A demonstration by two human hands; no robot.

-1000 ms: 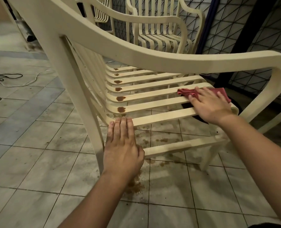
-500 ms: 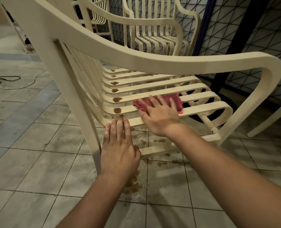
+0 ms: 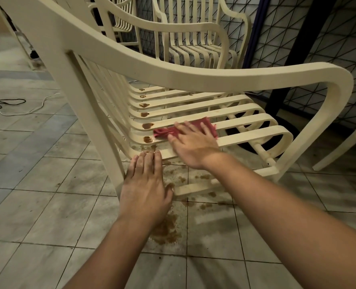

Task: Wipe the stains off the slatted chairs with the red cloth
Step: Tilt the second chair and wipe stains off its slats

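A cream slatted chair stands right in front of me, seen from its side. Brown stains dot the back ends of several seat slats. My right hand lies flat on the red cloth and presses it onto a near seat slat, just right of the nearest stain. My left hand rests flat, fingers together, on the seat's front edge beside the chair leg, holding nothing.
A second cream slatted chair stands behind, with more chairs further back. Brown spill marks lie on the tiled floor under the seat. Cables trail on the floor at left. A black wire-grid panel stands at right.
My right hand has slid the red cloth leftward along the seat slats, from the front curl toward the stained back ends. My left hand has stayed put.
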